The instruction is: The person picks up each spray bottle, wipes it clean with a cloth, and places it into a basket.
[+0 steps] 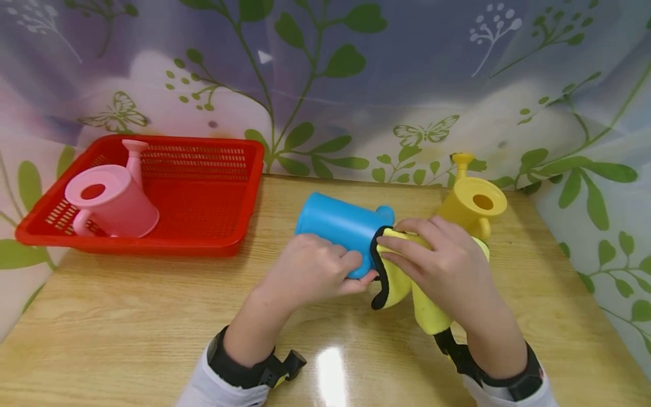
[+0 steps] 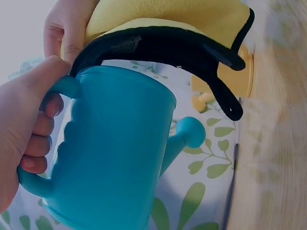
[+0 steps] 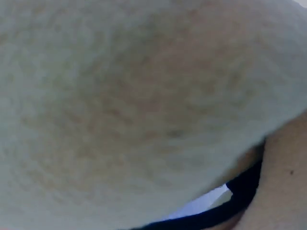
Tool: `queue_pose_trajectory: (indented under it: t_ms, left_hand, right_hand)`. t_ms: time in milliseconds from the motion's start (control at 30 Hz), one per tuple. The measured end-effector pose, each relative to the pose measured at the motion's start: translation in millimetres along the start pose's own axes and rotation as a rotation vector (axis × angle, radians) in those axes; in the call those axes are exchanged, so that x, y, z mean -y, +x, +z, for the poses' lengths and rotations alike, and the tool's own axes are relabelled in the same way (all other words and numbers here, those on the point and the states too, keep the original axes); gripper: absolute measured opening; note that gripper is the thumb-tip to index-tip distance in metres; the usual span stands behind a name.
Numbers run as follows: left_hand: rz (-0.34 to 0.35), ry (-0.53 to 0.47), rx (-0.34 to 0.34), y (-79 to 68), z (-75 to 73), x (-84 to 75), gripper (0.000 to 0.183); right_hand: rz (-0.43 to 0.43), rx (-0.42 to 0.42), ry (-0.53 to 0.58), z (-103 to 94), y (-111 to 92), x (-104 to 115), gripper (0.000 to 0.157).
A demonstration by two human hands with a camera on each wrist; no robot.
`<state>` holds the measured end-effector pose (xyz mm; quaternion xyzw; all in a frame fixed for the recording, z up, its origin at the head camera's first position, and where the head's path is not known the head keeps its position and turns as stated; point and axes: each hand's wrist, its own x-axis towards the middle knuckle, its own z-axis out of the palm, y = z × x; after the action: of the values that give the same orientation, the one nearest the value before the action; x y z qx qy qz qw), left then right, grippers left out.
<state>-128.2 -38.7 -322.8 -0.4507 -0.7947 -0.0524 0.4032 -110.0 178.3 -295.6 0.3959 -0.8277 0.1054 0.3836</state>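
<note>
My left hand (image 1: 310,268) grips the handle of a blue watering can (image 1: 338,223), tipped on its side above the table. In the left wrist view, the fingers curl round the handle of the can (image 2: 115,143). A yellow plush cloth (image 1: 429,311) with black trim is held in my right hand (image 1: 452,265), its black edge against the top end of the can. The left wrist view shows the cloth's dark underside (image 2: 163,45) with a small label, arching over the can's rim. A blurred pale surface fills most of the right wrist view, hiding the fingers there.
On the left stands a red basket (image 1: 203,246) holding a pink watering can (image 1: 122,200). A yellow watering can (image 1: 470,198) stands at the back right, partly behind my right hand. Patterned cloth walls (image 1: 325,113) border the wooden table (image 1: 127,316).
</note>
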Motion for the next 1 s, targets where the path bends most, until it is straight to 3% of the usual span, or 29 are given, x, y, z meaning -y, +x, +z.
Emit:
queue_pose_trajectory:
  t_ms: [100, 367, 1000]
  left_hand:
    - [0.004, 0.01, -0.005, 1.5, -0.6, -1.4, 0.043]
    - [0.0, 0.029, 0.007, 2.6, -1.0, -2.8, 0.041]
    - [0.0, 0.046, -0.038, 0.9, 2.1, -6.1, 0.042]
  right_hand:
    - [0.011, 0.043, -0.008, -2.9, 2, 2, 0.019]
    - [-0.061, 0.151, -0.041, -3.0, 24, 9, 0.025]
    - [-0.209, 0.317, 0.022, 10.1, 61, -1, 0.004]
